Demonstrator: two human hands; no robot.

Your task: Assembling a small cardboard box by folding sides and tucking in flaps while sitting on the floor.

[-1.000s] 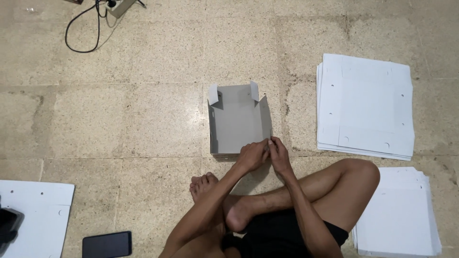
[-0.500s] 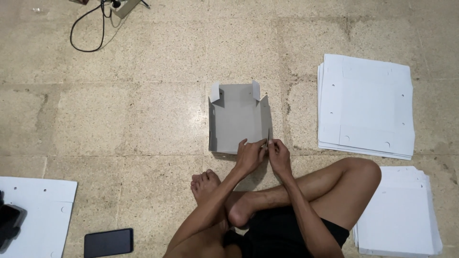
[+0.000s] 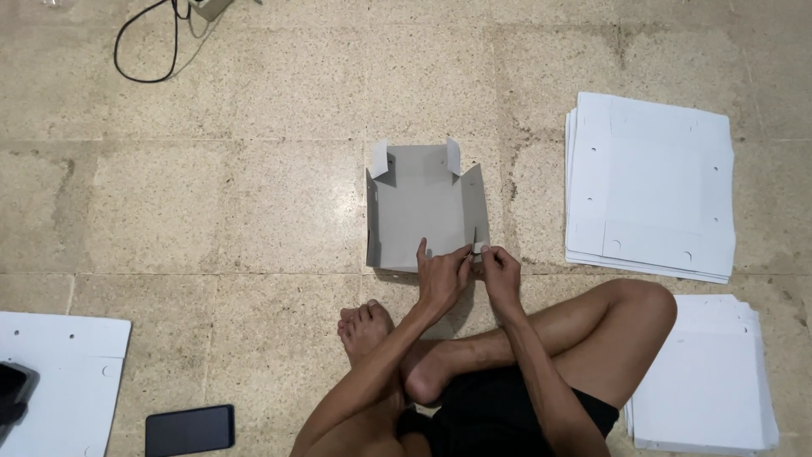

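left hand [image 3: 441, 272] + right hand [image 3: 501, 272] both pinching the near right corner flap of the half-folded grey cardboard box [image 3: 421, 213] | box sits on floor just ahead of them | since a second ago: hands slid slightly right, box hasn't moved | white sheet stack [image 3: 651, 196] off to the right

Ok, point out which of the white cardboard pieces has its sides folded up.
The grey-faced cardboard piece at both hands; the stacks stay flat.

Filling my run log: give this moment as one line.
left hand: on grey box near corner | right hand: pinching corner flap | white sheets: stacked right
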